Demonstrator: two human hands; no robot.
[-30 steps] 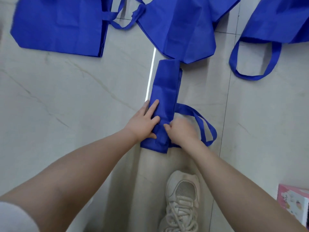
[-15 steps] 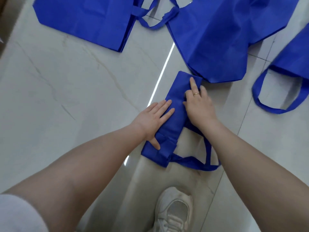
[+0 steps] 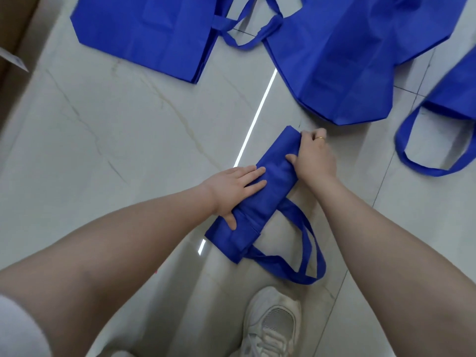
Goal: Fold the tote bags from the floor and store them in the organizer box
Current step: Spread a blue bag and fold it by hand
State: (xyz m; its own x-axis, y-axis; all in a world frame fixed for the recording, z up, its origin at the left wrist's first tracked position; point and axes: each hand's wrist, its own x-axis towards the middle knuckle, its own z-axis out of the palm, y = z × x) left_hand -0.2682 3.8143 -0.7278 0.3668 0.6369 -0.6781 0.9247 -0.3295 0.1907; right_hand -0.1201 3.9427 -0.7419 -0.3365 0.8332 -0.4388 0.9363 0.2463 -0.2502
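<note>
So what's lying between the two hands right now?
In the head view, only the folded tote bag: the left hand presses flat on it, and the right hand grips its far end.

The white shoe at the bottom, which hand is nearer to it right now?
Left. The left hand lies flat on the near part of the folded tote bag, closer to the white shoe. The right hand grips the bag's far end, farther away.
</note>
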